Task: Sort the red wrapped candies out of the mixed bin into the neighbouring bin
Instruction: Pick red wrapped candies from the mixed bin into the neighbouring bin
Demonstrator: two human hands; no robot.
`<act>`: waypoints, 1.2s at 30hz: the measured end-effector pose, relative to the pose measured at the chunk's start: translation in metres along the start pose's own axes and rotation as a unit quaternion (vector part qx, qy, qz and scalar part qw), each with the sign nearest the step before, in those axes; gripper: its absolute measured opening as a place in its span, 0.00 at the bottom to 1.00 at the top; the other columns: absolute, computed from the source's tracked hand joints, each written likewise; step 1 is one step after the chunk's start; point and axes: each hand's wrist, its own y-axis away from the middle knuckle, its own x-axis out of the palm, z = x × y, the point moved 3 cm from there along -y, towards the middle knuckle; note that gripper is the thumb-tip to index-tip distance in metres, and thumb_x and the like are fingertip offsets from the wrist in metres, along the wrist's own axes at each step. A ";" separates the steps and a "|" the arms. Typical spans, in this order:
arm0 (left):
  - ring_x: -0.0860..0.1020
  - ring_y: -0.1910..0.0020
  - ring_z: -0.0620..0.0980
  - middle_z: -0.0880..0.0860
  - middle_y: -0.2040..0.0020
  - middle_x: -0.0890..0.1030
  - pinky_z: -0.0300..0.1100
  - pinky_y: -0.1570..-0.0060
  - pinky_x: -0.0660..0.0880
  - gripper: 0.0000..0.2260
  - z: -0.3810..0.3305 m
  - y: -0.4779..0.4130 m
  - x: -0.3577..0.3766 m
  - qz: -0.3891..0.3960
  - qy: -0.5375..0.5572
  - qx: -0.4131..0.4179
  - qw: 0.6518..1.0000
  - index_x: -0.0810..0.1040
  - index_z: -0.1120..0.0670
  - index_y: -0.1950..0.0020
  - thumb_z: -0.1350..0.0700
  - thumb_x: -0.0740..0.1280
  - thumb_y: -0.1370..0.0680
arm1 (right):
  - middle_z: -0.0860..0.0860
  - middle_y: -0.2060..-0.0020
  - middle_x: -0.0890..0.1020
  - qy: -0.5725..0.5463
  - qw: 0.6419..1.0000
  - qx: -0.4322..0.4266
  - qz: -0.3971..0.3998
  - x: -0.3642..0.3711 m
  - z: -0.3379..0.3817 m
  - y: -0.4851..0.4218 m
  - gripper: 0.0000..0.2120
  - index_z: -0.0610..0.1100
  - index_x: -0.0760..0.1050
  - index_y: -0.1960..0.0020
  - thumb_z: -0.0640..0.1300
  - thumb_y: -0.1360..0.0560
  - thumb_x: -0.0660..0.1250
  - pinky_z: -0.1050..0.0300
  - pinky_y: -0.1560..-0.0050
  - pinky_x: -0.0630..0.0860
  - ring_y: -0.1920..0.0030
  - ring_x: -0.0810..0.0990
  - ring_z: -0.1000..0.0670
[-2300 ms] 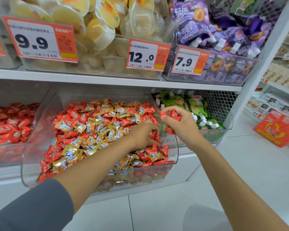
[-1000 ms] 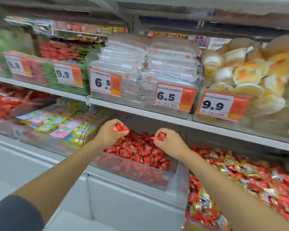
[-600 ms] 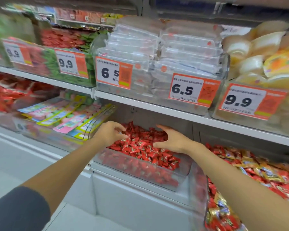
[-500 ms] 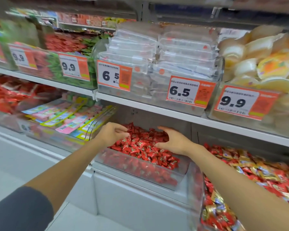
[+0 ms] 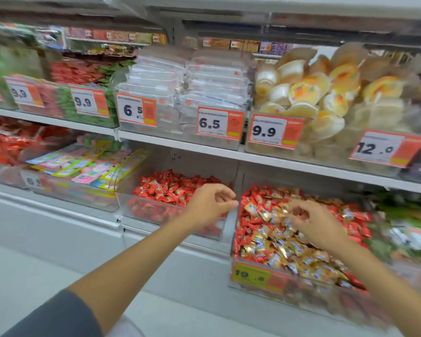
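Centrally, red wrapped candies point(image 5: 244, 221) lie scattered among gold wrapped candies point(image 5: 284, 249) in the mixed bin point(image 5: 309, 297), on the lower shelf; the neighbouring bin point(image 5: 144, 207), touching it on the left, holds red pieces only. The right hand point(image 5: 319, 224) is over the mixed pile with fingers bent down toward the wrappers. The left hand point(image 5: 212, 203) hovers above the right end of the neighbouring bin, beside the dividing wall, with fingers loosely curled and nothing visible between them. The step in hand appears to be a fresh pick from the mixed bin. The next move probably calls for pinching red wrappers free of the gold ones, then carrying them left over the divider. Motion blur obscures the right fingertips, so whether they already grip a candy cannot be told. The bin's front wall is smeared below its yellow price label point(image 5: 249, 273), candies deeper in the pile are hidden, and the green packets point(image 5: 404, 229) to the right are indistinct.
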 end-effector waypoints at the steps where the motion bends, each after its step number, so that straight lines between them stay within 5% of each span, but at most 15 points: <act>1: 0.78 0.62 0.43 0.47 0.60 0.83 0.38 0.58 0.76 0.06 -0.012 -0.003 0.012 0.006 -0.002 0.013 1.000 0.83 0.53 0.54 0.55 0.76 0.29 | 0.57 0.58 0.77 -0.007 1.000 0.012 0.003 -0.003 -0.011 0.009 0.07 0.51 0.78 0.49 0.42 0.25 0.70 0.59 0.59 0.67 0.56 0.76 0.53; 6: 0.79 0.57 0.42 0.45 0.54 0.82 0.37 0.54 0.77 0.10 -0.045 -0.007 0.088 0.120 -0.022 0.038 0.992 0.82 0.51 0.48 0.51 0.75 0.28 | 0.53 0.48 0.80 -0.048 0.998 0.044 0.011 -0.012 -0.050 0.038 0.10 0.48 0.79 0.43 0.42 0.24 0.69 0.64 0.53 0.68 0.50 0.76 0.55; 12: 0.81 0.53 0.48 0.49 0.53 0.83 0.47 0.47 0.79 0.10 -0.027 -0.014 0.134 0.206 -0.031 0.013 0.978 0.82 0.52 0.49 0.56 0.77 0.29 | 0.52 0.45 0.80 -0.125 0.988 0.089 -0.032 -0.036 -0.086 0.052 0.11 0.53 0.77 0.47 0.38 0.23 0.66 0.67 0.63 0.69 0.58 0.76 0.57; 18: 0.79 0.57 0.49 0.51 0.55 0.82 0.42 0.53 0.78 0.13 -0.028 -0.019 0.155 0.222 -0.058 0.018 0.973 0.82 0.52 0.46 0.54 0.76 0.29 | 0.55 0.41 0.76 -0.085 0.987 0.102 0.090 -0.051 -0.098 0.064 0.17 0.48 0.77 0.39 0.33 0.21 0.60 0.69 0.66 0.72 0.59 0.77 0.65; 20: 0.78 0.59 0.46 0.51 0.56 0.81 0.42 0.54 0.77 0.12 -0.033 -0.021 0.157 0.220 -0.046 0.018 0.974 0.82 0.52 0.47 0.54 0.76 0.29 | 0.55 0.42 0.78 -0.073 0.987 0.096 0.108 -0.053 -0.101 0.068 0.15 0.51 0.77 0.41 0.34 0.22 0.63 0.62 0.49 0.78 0.47 0.79 0.59; 23: 0.78 0.60 0.46 0.48 0.57 0.81 0.39 0.57 0.78 0.10 -0.038 -0.023 0.160 0.228 -0.026 0.018 0.973 0.81 0.49 0.48 0.55 0.75 0.28 | 0.55 0.44 0.79 -0.054 0.981 0.090 0.161 -0.060 -0.101 0.075 0.11 0.55 0.77 0.43 0.47 0.24 0.70 0.53 0.39 0.75 0.43 0.77 0.56; 27: 0.80 0.59 0.44 0.46 0.52 0.82 0.32 0.61 0.75 0.09 -0.041 -0.025 0.168 0.240 -0.014 0.021 0.970 0.82 0.47 0.49 0.56 0.75 0.27 | 0.54 0.41 0.73 0.031 0.960 0.075 0.266 -0.047 -0.097 0.080 0.25 0.52 0.72 0.32 0.54 0.27 0.73 0.61 0.44 0.68 0.44 0.71 0.55; 30: 0.81 0.56 0.46 0.45 0.49 0.82 0.37 0.55 0.77 0.09 -0.042 -0.024 0.174 0.246 -0.005 0.028 0.969 0.81 0.45 0.51 0.55 0.75 0.28 | 0.52 0.52 0.75 -0.055 0.970 0.088 0.218 -0.040 -0.095 0.076 0.18 0.47 0.77 0.40 0.45 0.28 0.75 0.62 0.53 0.72 0.56 0.73 0.55; 33: 0.81 0.55 0.46 0.45 0.48 0.82 0.35 0.53 0.77 0.09 -0.045 -0.024 0.176 0.245 -0.006 0.029 0.969 0.82 0.47 0.48 0.53 0.75 0.28 | 0.50 0.57 0.78 -0.128 0.974 0.106 0.152 -0.047 -0.099 0.072 0.10 0.46 0.79 0.46 0.41 0.27 0.73 0.52 0.53 0.78 0.60 0.76 0.51; 36: 0.81 0.54 0.45 0.45 0.48 0.82 0.33 0.54 0.76 0.11 -0.048 -0.023 0.177 0.243 0.007 0.028 0.970 0.82 0.49 0.46 0.54 0.75 0.27 | 0.50 0.58 0.79 -0.171 0.975 0.111 0.090 -0.061 -0.098 0.071 0.11 0.46 0.78 0.42 0.40 0.24 0.70 0.61 0.66 0.73 0.64 0.76 0.50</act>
